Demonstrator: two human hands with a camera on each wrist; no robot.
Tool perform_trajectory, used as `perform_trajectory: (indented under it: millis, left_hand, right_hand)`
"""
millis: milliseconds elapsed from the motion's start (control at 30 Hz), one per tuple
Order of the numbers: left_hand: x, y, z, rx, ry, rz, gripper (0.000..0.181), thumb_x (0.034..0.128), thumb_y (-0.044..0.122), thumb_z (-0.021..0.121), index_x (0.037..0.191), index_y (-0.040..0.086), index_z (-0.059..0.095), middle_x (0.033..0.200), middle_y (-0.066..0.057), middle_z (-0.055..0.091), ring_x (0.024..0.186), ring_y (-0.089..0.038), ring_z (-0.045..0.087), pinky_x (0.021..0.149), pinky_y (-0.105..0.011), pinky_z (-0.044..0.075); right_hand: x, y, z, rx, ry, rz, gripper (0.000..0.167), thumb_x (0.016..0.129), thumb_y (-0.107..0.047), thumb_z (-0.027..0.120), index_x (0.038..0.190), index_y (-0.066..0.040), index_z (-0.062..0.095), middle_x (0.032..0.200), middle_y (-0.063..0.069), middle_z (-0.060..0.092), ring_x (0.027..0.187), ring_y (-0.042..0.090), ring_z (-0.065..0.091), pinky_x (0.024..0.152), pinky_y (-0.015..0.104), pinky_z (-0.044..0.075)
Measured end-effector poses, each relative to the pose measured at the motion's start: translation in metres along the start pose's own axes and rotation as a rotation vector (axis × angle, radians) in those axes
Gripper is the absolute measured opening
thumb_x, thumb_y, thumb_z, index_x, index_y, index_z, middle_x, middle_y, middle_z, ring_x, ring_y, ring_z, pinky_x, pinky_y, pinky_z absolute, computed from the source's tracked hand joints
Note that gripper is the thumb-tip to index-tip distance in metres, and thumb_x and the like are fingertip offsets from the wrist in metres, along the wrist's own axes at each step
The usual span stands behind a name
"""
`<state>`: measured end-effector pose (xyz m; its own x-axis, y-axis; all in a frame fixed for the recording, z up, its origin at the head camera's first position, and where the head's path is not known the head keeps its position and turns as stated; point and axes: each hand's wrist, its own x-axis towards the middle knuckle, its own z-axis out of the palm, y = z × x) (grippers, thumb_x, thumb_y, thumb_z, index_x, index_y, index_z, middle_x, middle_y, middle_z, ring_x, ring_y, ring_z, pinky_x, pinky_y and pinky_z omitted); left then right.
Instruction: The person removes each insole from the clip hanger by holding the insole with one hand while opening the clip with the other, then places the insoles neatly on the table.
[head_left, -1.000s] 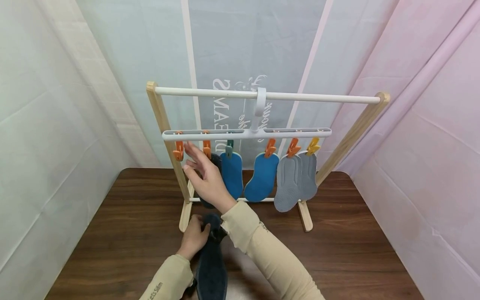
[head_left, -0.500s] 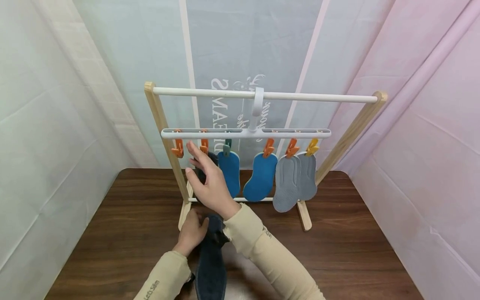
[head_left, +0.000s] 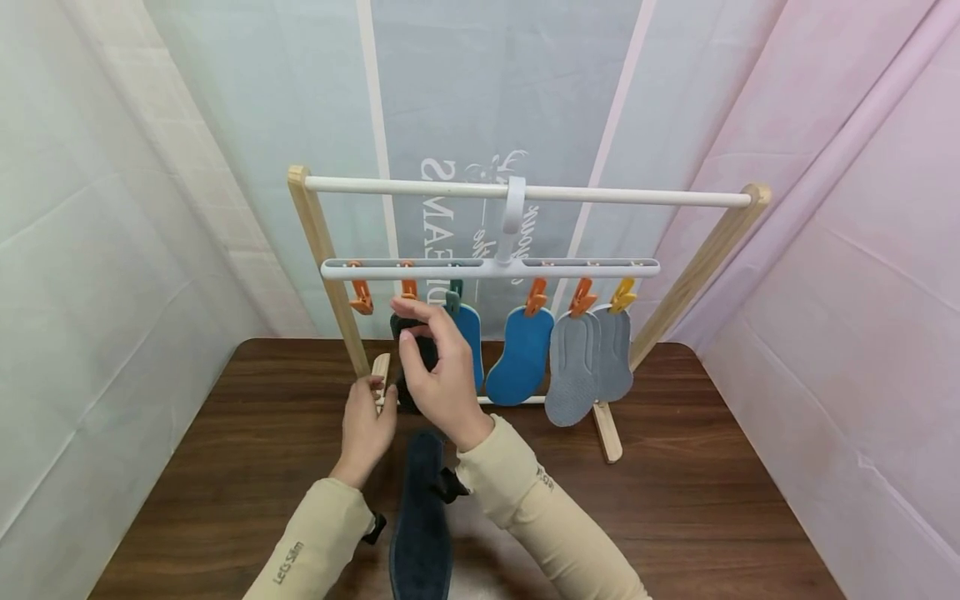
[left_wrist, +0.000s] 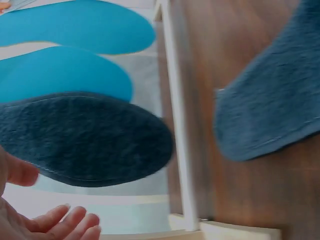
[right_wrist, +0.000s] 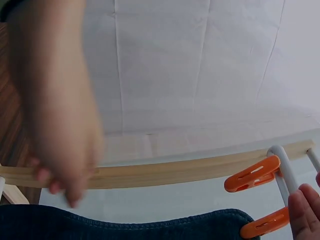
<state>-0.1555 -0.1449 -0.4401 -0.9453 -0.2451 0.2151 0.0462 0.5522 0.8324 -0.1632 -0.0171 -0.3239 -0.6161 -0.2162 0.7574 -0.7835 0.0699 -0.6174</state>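
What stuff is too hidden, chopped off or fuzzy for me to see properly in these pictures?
Head view: part of the hanging dark insole, behind the right hand.
Head view: the near end of the loose dark insole, cut off by the bottom edge.
Head view: some backdrop lettering, covered by the white hanger.
Right wrist view: the left hand, blurred.
Right wrist view: most of the right hand, past the right edge.

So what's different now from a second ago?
The left hand moved up and left in the head view, away from the lying insole. The right hand shifted right, away from the leftmost orange clip. I see no new grip. The lying insole, blue insoles and grey insoles stayed about where they were.
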Motion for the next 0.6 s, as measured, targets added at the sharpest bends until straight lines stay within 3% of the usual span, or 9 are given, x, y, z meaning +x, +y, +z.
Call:
perform_trajectory:
  millis: [233, 400, 600]
  left_hand:
    - [0.01, 0.022, -0.006, -0.137, 0.05, 0.082, 0.041, 0.0971, 0.024, 0.055, 0.129, -0.001, 0.048, 0.128, -0.02, 0.052, 0.12, -0.035, 0.047, 0.102, -0.049, 0.038]
    - [0.017, 0.034, -0.006, -0.208, 0.094, 0.14, 0.038, 0.099, 0.025, 0.052, 0.128, 0.0, 0.051, 0.127, -0.018, 0.053, 0.12, -0.034, 0.049, 0.103, -0.051, 0.038]
    - [0.023, 0.041, -0.003, -0.226, 0.151, 0.185, 0.034, 0.0984, 0.021, 0.054, 0.124, -0.001, 0.054, 0.12, -0.019, 0.057, 0.114, -0.033, 0.053, 0.1, -0.051, 0.04]
  right_hand:
    - [0.0, 0.002, -0.003, 0.0, 0.061, 0.014, 0.031, 0.098, -0.001, 0.047, 0.127, 0.0, 0.054, 0.124, 0.016, 0.057, 0.115, 0.025, 0.055, 0.094, 0.029, 0.048]
    - [-0.001, 0.004, -0.003, -0.034, 0.099, 0.03, 0.03, 0.096, 0.001, 0.047, 0.126, 0.001, 0.055, 0.125, 0.016, 0.056, 0.114, 0.026, 0.054, 0.096, 0.029, 0.047]
    - [-0.001, 0.007, -0.003, -0.057, 0.158, 0.054, 0.032, 0.095, 0.003, 0.046, 0.126, 0.0, 0.055, 0.128, 0.016, 0.054, 0.118, 0.026, 0.051, 0.1, 0.029, 0.044]
